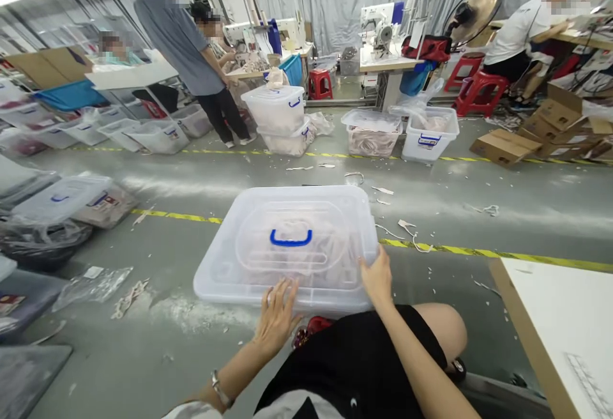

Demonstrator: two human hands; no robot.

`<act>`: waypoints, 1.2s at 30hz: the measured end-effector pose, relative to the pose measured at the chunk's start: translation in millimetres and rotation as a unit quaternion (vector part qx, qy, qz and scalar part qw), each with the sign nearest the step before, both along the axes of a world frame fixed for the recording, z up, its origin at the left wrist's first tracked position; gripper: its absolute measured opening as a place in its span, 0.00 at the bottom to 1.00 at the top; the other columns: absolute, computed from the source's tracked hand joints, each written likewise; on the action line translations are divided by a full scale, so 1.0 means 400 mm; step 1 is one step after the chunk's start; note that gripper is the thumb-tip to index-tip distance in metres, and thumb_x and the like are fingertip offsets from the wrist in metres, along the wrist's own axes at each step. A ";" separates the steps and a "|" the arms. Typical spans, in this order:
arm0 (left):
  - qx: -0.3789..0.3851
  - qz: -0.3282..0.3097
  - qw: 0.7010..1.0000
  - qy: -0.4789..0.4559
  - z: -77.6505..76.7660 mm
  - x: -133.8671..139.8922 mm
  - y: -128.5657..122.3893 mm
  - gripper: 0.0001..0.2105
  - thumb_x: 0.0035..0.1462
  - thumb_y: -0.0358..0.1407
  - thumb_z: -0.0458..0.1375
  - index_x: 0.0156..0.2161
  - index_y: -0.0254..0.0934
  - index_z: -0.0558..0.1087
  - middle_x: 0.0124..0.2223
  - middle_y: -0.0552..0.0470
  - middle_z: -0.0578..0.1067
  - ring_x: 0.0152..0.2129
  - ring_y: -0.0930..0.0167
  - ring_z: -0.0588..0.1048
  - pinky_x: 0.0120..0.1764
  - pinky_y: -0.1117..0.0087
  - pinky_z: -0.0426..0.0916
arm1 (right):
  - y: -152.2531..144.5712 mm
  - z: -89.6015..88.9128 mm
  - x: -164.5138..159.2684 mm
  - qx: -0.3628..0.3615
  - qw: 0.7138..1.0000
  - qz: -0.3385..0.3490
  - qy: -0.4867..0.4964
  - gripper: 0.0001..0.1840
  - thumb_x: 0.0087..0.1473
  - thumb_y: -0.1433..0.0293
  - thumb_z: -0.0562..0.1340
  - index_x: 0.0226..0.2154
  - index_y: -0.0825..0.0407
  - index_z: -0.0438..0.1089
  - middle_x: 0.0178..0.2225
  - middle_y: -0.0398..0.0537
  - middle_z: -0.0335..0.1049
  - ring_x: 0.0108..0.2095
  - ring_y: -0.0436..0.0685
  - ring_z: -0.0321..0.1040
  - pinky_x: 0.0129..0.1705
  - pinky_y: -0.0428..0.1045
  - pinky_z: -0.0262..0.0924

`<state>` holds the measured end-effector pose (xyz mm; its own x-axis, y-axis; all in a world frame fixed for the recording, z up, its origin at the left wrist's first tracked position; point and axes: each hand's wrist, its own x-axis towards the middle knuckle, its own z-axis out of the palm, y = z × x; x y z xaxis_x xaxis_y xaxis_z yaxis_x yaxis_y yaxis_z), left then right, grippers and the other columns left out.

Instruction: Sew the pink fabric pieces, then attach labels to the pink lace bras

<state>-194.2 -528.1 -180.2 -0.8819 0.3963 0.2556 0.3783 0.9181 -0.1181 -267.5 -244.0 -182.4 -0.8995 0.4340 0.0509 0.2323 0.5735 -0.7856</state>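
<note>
A translucent plastic storage box (335, 301) stands on the floor in front of my knees, with pale fabric pieces showing dimly inside. Its clear lid (225, 278) lies on top and carries a blue handle (291, 240) folded near the middle. My left hand (278, 317) rests at the front edge of the lid, its fingers stretched out and apart. At the right edge, my right hand (378, 278) grips the lid's rim, thumb on top and fingers down the side. The undersides of those fingers are hidden.
A white table (565, 317) reaches in at the right. Lidded boxes (62, 198) and a plastic bag (93, 285) lie left. Across the aisle stand stacked boxes (275, 109), a standing person (179, 42), sewing machines (380, 29) and cartons (505, 145). Fabric scraps litter the floor.
</note>
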 end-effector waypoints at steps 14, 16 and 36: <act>0.116 0.409 0.905 0.026 0.066 -0.170 -0.277 0.31 0.65 0.38 0.48 0.68 0.20 0.52 0.69 0.20 0.47 0.69 0.48 0.45 0.63 0.40 0.45 | -0.333 0.070 -0.044 -0.040 0.884 0.430 -0.176 0.43 0.56 0.63 0.61 0.69 0.55 0.48 0.72 0.59 0.33 0.71 0.67 0.32 0.70 0.64 0.32; 0.106 0.323 0.940 0.003 0.061 -0.179 -0.208 0.31 0.64 0.39 0.50 0.68 0.24 0.53 0.70 0.26 0.48 0.69 0.51 0.46 0.65 0.43 0.43 | -0.301 0.085 0.017 -0.018 0.880 0.440 -0.180 0.39 0.57 0.65 0.60 0.68 0.54 0.51 0.73 0.58 0.32 0.71 0.66 0.32 0.70 0.64 0.33; 0.139 0.358 0.922 0.048 -0.039 -0.357 -0.289 0.23 0.63 0.28 0.46 0.62 0.27 0.65 0.61 0.29 0.68 0.60 0.53 0.65 0.61 0.43 0.51 | -0.102 0.067 0.260 -0.041 0.966 0.253 -0.045 0.16 0.61 0.58 0.53 0.41 0.45 0.74 0.57 0.53 0.67 0.52 0.59 0.72 0.49 0.54 0.73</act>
<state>-337.1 -643.5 -195.7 -0.8595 -0.3718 0.3508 -0.3368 0.9281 0.1585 -163.6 -284.6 -155.4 -0.9967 -0.0619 -0.0525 0.0081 0.5684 -0.8227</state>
